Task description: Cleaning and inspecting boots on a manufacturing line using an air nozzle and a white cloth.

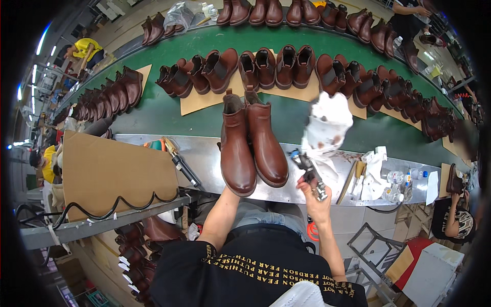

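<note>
A pair of reddish-brown Chelsea boots (254, 138) is upright in front of me, toes toward me, looking raised near the bench edge. My left hand (230, 198) is beneath the toes, holding the pair from below; its fingers are hidden behind the boots. To the right, my right hand (317, 198) is closed around a metal spray gun (310, 173), whose nozzle end points toward the boots. On top of the gun sits a bulky white wrapping (327, 123) with brown stains, somewhat blurred, probably around its cup.
Rows of brown boots (220, 69) stand on cardboard across the green table (169, 112). The metal ledge (204, 146) bears brushes (359, 174), white cloth (375, 176) and plastic bottles (396, 187) at right. A cardboard sheet (112, 169) and coiled black hose (115, 207) lie left. Other people work farther off.
</note>
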A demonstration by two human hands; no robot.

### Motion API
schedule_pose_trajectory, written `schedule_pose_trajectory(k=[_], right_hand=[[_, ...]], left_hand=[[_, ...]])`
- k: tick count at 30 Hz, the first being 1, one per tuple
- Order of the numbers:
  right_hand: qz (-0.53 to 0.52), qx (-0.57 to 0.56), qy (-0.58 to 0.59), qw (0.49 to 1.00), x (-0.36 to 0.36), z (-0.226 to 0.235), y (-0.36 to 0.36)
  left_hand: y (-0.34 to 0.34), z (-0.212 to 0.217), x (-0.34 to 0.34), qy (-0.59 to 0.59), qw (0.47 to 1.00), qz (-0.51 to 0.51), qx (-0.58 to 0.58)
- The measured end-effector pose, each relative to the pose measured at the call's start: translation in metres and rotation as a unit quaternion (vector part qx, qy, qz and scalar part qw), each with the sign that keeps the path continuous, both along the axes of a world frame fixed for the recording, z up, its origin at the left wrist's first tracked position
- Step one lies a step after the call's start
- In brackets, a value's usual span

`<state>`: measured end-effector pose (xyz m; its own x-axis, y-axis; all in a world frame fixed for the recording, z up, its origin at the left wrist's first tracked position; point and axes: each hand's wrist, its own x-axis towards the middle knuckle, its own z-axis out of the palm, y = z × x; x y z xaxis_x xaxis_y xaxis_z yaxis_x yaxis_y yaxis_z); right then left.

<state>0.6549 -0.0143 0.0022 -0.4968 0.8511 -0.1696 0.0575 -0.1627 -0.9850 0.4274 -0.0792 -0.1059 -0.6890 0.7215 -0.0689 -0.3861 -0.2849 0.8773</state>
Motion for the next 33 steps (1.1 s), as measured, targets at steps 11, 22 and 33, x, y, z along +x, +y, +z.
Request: schedule_pose_trajectory(k=[11,22,33], right_hand=[[-0.011,0.043,-0.036,0.998,-0.044,0.03,0.003],[0.081,0.106,-0.014,0.991,-0.044,0.068,0.009],[0.084,0.144,-0.188,0.968,-0.022,0.044,0.008]], left_hand=[[0.005,-0.016,-0.029,0.012,0.999,-0.027,-0.014],[-0.001,-0.04,-0.06,0.039,0.994,-0.086,-0.059],[-0.003,-0.063,-0.108,0.073,0.991,-0.091,-0.066]])
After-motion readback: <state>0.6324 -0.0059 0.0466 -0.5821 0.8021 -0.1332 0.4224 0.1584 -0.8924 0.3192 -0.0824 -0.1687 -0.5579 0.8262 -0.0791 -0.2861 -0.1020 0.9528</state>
